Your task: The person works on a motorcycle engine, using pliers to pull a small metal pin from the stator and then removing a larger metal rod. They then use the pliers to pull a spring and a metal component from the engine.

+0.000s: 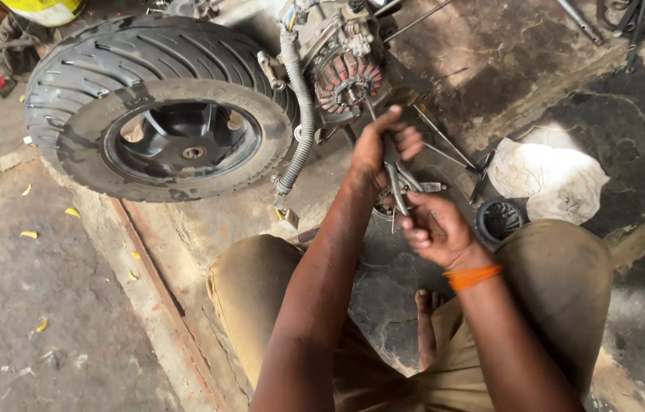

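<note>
Wheel on the floor, far left. Engine just right of it, hose between them. Both hands near the engine: left hand behind, right hand in front. Cloth to the right, ring just before it.

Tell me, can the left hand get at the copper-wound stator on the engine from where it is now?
Probably yes. The left hand is just below the stator, with only a thin rod between them, but it is gripping a metal tool together with the right hand.
</note>
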